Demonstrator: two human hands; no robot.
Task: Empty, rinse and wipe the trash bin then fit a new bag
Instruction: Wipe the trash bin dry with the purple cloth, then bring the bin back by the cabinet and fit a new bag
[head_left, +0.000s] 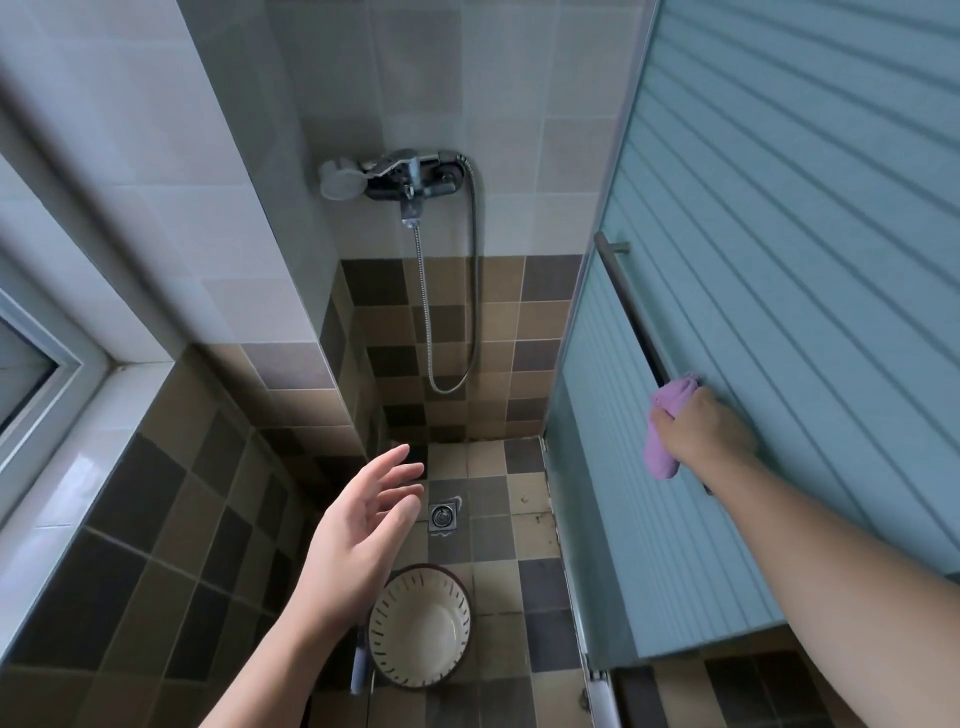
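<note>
The fingers (662, 415) of the right hand (701, 431) are curled tight around a purple cloth (660, 447), up at the metal bar (631, 317) on the blue door (805, 260); the hand hides the middle of the cloth and the low end of the bar. The left hand (358, 535) holds nothing, and its fingers (400, 470) are spread and loose in the air over the floor (493, 525). The trash bin (420, 626) stands upright on the floor just below that hand, by the near edge. It is white inside with small slits, and no bag is in it. The left wrist covers its left rim. A small drain (442, 515) sits in the floor just past the bin. A shower tap (410, 179) and hose (470, 312) hang on the far wall.
</note>
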